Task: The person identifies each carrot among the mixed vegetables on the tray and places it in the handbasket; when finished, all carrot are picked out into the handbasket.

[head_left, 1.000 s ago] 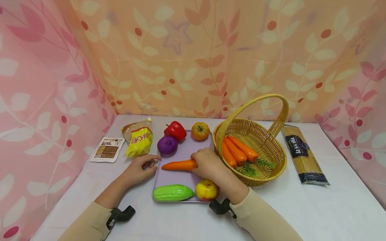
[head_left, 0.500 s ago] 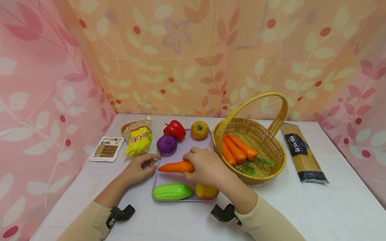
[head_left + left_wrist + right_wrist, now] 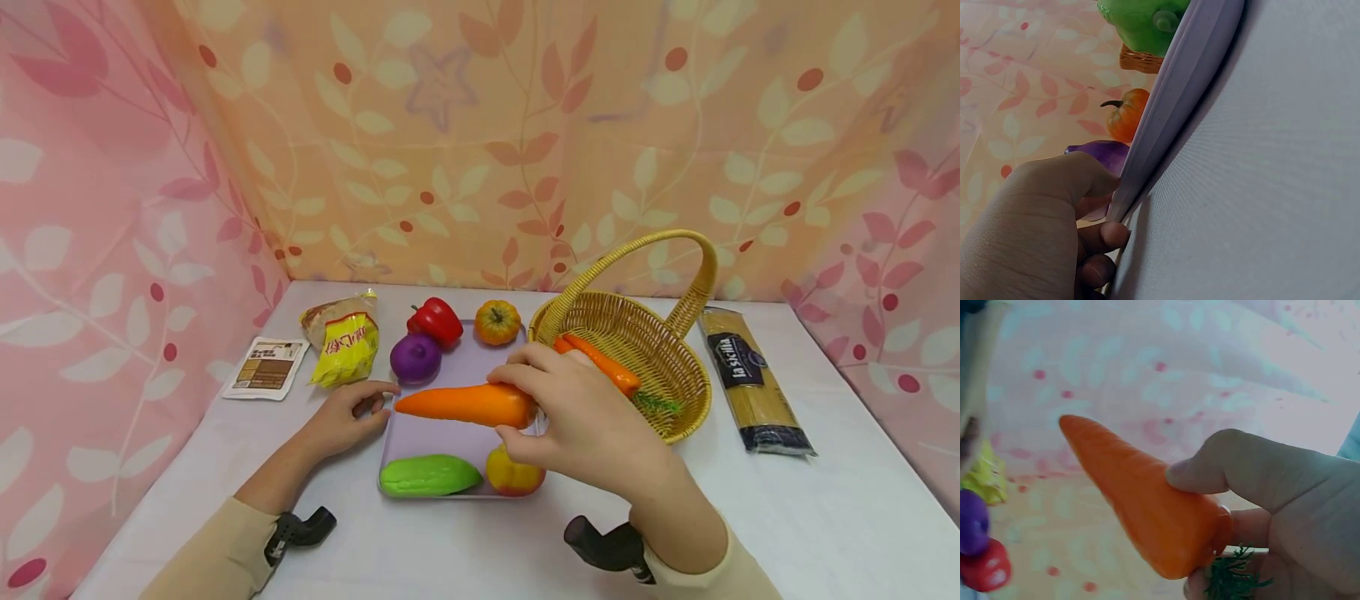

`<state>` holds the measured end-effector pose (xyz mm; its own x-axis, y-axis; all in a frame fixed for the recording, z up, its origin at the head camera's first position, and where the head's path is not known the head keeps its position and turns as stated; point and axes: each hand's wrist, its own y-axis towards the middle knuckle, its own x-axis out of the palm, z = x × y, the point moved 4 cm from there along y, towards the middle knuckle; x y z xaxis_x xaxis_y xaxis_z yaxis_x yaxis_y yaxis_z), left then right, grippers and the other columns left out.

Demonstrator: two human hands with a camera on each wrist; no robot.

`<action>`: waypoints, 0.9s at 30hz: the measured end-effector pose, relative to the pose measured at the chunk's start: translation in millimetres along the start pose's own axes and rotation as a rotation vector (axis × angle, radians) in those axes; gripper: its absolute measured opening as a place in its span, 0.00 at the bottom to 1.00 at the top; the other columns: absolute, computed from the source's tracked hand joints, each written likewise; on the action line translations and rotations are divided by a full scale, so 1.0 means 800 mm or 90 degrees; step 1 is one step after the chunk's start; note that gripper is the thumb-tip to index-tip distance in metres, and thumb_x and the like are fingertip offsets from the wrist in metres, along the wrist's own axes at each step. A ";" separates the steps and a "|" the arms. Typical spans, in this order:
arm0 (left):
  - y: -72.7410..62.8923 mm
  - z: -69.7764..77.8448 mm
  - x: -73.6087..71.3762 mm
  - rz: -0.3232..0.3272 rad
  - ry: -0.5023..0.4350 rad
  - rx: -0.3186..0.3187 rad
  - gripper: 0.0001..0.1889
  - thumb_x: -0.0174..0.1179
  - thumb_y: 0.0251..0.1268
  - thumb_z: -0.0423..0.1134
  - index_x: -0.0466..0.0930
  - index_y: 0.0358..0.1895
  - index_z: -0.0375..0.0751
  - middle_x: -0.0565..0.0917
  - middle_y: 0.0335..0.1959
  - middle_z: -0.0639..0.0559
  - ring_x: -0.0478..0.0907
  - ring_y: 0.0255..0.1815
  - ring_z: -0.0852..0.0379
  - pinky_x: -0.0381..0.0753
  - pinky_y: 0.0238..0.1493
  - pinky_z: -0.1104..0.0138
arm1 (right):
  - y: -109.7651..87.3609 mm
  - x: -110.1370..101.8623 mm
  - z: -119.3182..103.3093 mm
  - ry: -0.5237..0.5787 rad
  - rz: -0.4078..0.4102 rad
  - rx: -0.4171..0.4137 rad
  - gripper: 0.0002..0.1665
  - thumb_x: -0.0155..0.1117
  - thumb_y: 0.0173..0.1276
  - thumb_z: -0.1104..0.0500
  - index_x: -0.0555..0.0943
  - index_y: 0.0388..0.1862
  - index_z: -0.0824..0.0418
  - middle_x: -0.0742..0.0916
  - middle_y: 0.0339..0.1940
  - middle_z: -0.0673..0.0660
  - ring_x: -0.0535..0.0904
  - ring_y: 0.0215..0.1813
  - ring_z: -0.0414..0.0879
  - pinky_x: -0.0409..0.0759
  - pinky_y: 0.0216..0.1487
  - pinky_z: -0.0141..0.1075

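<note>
My right hand (image 3: 588,408) pinches the thick end of an orange carrot (image 3: 457,406), raised over the lilac tray (image 3: 442,446), its tip pointing left. In the right wrist view, the thumb lies on the side of the carrot (image 3: 1160,506), and green leaves (image 3: 1235,575) stick out by the fingers. At the tray's left edge, my left hand (image 3: 348,417) holds the rim; the left wrist view shows its bent fingers at the tray rim (image 3: 1172,94). On the tray lie a green cucumber-like vegetable (image 3: 429,475) and a yellow-red apple (image 3: 513,472), partly behind the right hand.
A wicker basket (image 3: 693,408) with carrots (image 3: 600,358) stands right of the tray. Behind are a purple onion-like vegetable (image 3: 415,358), red pepper (image 3: 437,323) and small pumpkin (image 3: 497,323). Packets (image 3: 348,346) lie left, pasta (image 3: 753,383) right.
My right hand has lifted the carrot off the tray and drawn it right and closer to the camera, now overlapping the basket's left side. The left hand has stayed at the tray's edge.
</note>
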<state>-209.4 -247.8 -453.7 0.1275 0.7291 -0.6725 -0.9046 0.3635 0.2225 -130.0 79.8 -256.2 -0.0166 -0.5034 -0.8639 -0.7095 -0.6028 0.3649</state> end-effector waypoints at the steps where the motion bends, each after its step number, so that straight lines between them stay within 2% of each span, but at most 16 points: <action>1: 0.000 0.000 0.000 0.001 0.001 0.002 0.17 0.66 0.66 0.31 0.85 0.57 0.46 0.75 0.32 0.57 0.72 0.35 0.56 0.71 0.36 0.67 | -0.004 -0.006 0.001 0.001 0.004 0.003 0.23 0.78 0.57 0.51 0.86 0.52 0.50 0.82 0.48 0.42 0.72 0.42 0.37 0.69 0.42 0.37; 11: 0.000 -0.002 0.000 0.005 0.003 0.009 0.17 0.67 0.66 0.33 0.85 0.58 0.46 0.75 0.31 0.58 0.72 0.34 0.57 0.71 0.35 0.67 | -0.042 -0.063 0.015 -0.001 0.077 0.000 0.24 0.81 0.54 0.57 0.87 0.52 0.51 0.82 0.49 0.42 0.74 0.43 0.40 0.73 0.44 0.41; 16: 0.001 -0.002 -0.002 0.003 -0.002 0.004 0.18 0.67 0.66 0.32 0.85 0.58 0.46 0.75 0.32 0.58 0.72 0.35 0.56 0.71 0.36 0.67 | -0.064 -0.092 0.028 0.007 0.120 -0.025 0.29 0.83 0.48 0.63 0.86 0.53 0.53 0.82 0.51 0.43 0.76 0.45 0.37 0.76 0.47 0.30; 19: 0.001 -0.002 -0.002 0.002 -0.004 0.006 0.18 0.67 0.66 0.32 0.85 0.58 0.46 0.75 0.32 0.57 0.72 0.36 0.56 0.71 0.37 0.66 | -0.080 -0.107 0.039 0.004 0.141 -0.022 0.33 0.83 0.46 0.66 0.86 0.55 0.54 0.82 0.51 0.43 0.75 0.46 0.36 0.73 0.48 0.22; 21: 0.002 -0.002 -0.002 0.001 -0.007 0.007 0.18 0.67 0.66 0.32 0.85 0.58 0.46 0.75 0.32 0.57 0.72 0.36 0.56 0.71 0.37 0.66 | -0.089 -0.116 0.047 -0.001 0.151 -0.008 0.35 0.83 0.44 0.69 0.86 0.55 0.54 0.82 0.52 0.43 0.75 0.47 0.36 0.72 0.49 0.20; 27: 0.001 -0.001 -0.001 -0.004 -0.010 0.006 0.17 0.67 0.66 0.32 0.84 0.58 0.45 0.75 0.32 0.57 0.73 0.37 0.56 0.72 0.38 0.66 | -0.116 -0.133 0.081 -0.003 0.193 0.100 0.37 0.84 0.44 0.72 0.86 0.57 0.55 0.82 0.53 0.46 0.73 0.47 0.34 0.70 0.47 0.16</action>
<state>-210.3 -248.4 -453.7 0.1388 0.7356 -0.6630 -0.9002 0.3728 0.2252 -107.7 229.4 -220.6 -0.2468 -0.6419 -0.7260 -0.7711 -0.3236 0.5483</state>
